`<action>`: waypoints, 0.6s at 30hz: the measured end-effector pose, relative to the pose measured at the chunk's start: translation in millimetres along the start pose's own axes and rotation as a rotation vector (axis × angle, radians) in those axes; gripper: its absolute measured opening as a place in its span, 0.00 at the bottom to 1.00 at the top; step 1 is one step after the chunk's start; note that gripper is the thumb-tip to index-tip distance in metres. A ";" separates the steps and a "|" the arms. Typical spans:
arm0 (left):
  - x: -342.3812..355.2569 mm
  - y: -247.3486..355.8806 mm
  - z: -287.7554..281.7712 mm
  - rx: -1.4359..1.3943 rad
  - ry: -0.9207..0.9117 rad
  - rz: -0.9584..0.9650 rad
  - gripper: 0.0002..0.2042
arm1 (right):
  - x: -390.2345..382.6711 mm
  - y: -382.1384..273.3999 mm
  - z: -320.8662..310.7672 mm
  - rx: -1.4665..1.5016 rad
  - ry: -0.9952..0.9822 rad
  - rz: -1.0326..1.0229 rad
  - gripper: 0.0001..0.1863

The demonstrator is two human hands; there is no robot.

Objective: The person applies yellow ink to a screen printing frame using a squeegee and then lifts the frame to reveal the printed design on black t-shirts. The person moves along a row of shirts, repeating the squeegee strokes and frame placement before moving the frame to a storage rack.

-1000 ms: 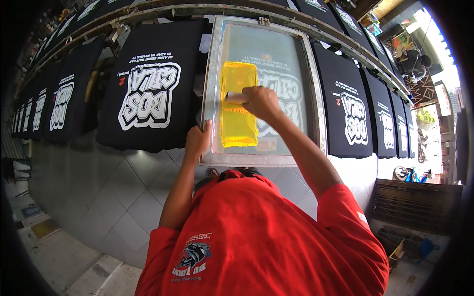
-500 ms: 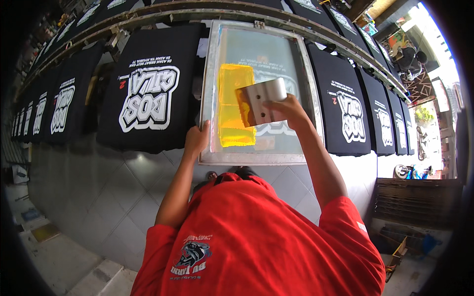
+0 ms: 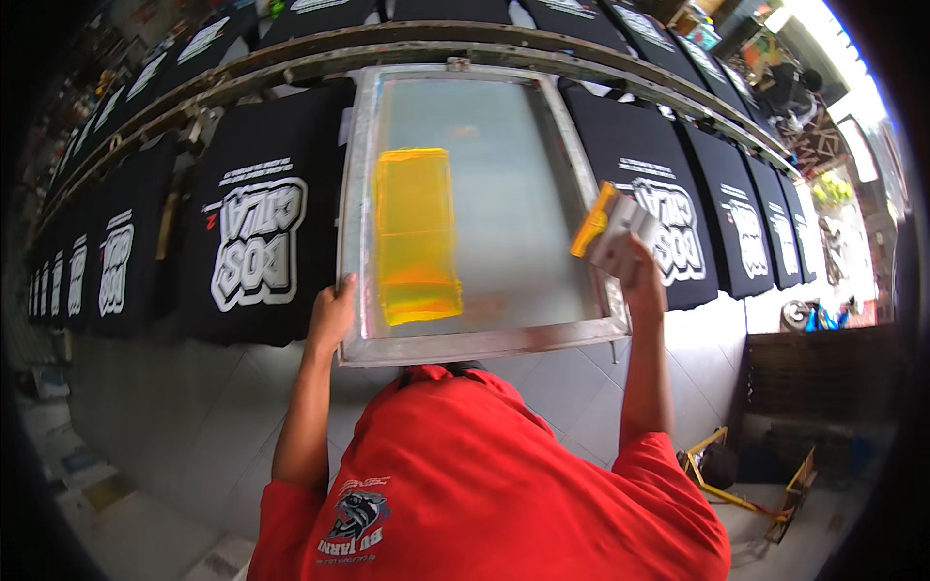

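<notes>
A metal-framed printing screen (image 3: 484,344) stands before me, its mesh hazy. A rectangular patch of yellow film or ink (image 3: 418,237) covers the left part of the mesh. My left hand (image 3: 331,315) is closed on the frame's left side, near its lower corner. In my right hand (image 3: 641,276) is a squeegee (image 3: 628,237) with a pale metal holder and a yellow-smeared blade. The squeegee overlaps the right frame edge and the neighbouring shirt in view. Whether my right hand also touches the frame, I cannot tell.
Black printed T-shirts lie in a row, one left (image 3: 257,242) and one right (image 3: 668,228) of the screen. A long rail (image 3: 291,77) runs behind, with more shirts beyond. A yellow metal stand (image 3: 736,499) is at the lower right on the tiled floor (image 3: 223,407).
My right hand has carried the squeegee from over the mesh to the right frame edge. White print that showed through the mesh is no longer visible. The whole view has shifted somewhat.
</notes>
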State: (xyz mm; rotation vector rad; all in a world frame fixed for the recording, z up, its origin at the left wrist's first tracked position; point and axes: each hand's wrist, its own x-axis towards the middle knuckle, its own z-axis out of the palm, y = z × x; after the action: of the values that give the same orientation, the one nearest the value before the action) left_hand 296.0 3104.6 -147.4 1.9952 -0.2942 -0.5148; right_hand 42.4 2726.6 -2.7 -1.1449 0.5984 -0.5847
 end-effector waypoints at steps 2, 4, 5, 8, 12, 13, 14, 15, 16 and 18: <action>2.1 2.2 -0.7 -0.046 -0.007 0.073 0.29 | 8.2 0.4 -46.8 0.123 0.047 0.096 0.12; -1.3 15.2 -5.5 -0.069 -0.028 0.091 0.28 | 20.7 26.3 -92.9 0.122 0.174 0.153 0.18; -4.0 15.9 -10.6 -0.089 -0.037 0.101 0.28 | 20.2 32.1 -94.3 0.068 0.219 0.168 0.18; -14.5 13.0 -30.4 -0.063 -0.001 0.104 0.26 | 8.9 45.3 -87.8 0.101 0.199 0.177 0.19; -21.9 -26.4 -80.2 -0.075 0.034 0.120 0.23 | -34.3 47.6 -6.0 0.142 0.108 0.115 0.18; -19.1 -35.6 -93.5 -0.106 0.023 0.145 0.23 | -42.0 58.6 -0.9 0.176 0.098 0.110 0.17; -18.6 -46.2 -114.3 -0.112 -0.018 0.100 0.21 | -46.9 73.0 3.1 0.211 0.090 0.103 0.16; -19.7 -48.5 -138.0 -0.092 0.000 0.023 0.21 | -53.7 86.1 8.2 0.249 0.088 0.093 0.15; -15.4 -75.4 -164.4 -0.154 0.029 0.047 0.20 | -59.9 97.9 34.3 0.250 0.008 0.130 0.12; -11.8 -108.2 -227.1 -0.090 0.086 -0.080 0.22 | -77.1 125.8 117.4 0.203 -0.026 0.101 0.09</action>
State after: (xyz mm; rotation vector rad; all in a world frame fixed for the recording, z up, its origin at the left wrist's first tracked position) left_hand 392.3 3337.3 -150.5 1.9419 -0.1360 -0.4835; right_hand 85.1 2894.8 -76.4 -0.9246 0.5576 -0.5308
